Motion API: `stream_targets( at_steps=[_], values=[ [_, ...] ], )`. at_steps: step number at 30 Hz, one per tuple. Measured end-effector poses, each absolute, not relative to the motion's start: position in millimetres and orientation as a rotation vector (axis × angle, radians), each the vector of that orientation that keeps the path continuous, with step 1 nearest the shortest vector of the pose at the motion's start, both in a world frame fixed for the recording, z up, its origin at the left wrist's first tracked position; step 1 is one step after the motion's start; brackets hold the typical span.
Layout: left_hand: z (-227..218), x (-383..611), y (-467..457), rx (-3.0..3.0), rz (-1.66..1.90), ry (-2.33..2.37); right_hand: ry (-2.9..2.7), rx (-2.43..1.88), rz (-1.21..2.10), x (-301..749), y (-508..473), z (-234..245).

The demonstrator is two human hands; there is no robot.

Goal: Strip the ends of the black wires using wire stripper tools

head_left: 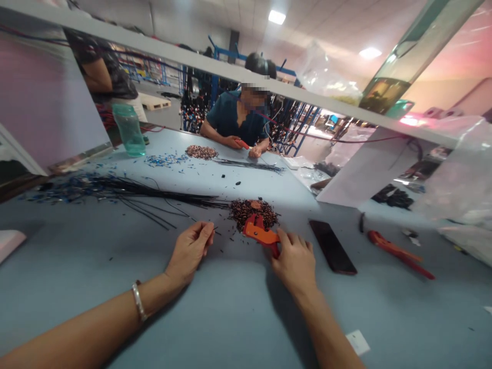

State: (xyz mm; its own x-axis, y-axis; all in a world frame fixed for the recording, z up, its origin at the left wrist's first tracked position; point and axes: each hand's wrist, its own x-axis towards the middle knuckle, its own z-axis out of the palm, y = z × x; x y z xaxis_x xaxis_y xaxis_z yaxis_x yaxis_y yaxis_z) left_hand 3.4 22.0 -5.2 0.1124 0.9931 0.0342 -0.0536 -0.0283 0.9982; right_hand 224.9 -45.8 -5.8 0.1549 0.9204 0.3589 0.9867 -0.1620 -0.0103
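Because the piece is so thin, the fingers (206,231) of the left hand (190,246) are pinched together at their very tips on a short black wire (214,229). Its free end points across toward the other hand, and the left wrist rests on the counter (230,312), which probably steadies it.

The fingers (287,239) of the right hand (294,259) are wrapped tight round the handle of an orange plier-type tool (261,233). Its head lies low on the counter and is aimed back at the left fingertips, so the two hands face each other across a small gap.

Just beyond the tool's head, touching it, sits a heap of small dark and coppery bits (251,210), apparently left where they fall. A loose bundle of long black wires (154,197) fans away to the far left of the left fingers, its near ends within their reach.

A dark phone (332,246) lies flat just right of the right fingers. A second red-orange hand tool (400,253) lies farther out on that side, well apart from them.

Across the counter a co-worker (234,115) holds a similar red tool beside another brown heap (202,151). Scattered blue bits (165,160) and a green bottle (129,128) lie to the far left.
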Motion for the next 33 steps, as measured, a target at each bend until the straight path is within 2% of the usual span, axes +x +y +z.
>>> stream_targets(
  at_steps=[10,17,26,33],
  values=[
    [-7,2,24,1.286,1.119,1.047,-1.995,-2.308,-0.002,231,-86,22],
    [-6,2,24,1.309,1.084,1.038,-1.985,-2.484,-0.049,228,-126,18],
    [-8,-1,24,1.421,1.106,1.033,-1.956,-2.416,-0.141,191,-59,26],
    [-8,3,21,1.516,1.000,0.952,-1.770,-2.571,-0.085,244,-85,35]
  ],
)
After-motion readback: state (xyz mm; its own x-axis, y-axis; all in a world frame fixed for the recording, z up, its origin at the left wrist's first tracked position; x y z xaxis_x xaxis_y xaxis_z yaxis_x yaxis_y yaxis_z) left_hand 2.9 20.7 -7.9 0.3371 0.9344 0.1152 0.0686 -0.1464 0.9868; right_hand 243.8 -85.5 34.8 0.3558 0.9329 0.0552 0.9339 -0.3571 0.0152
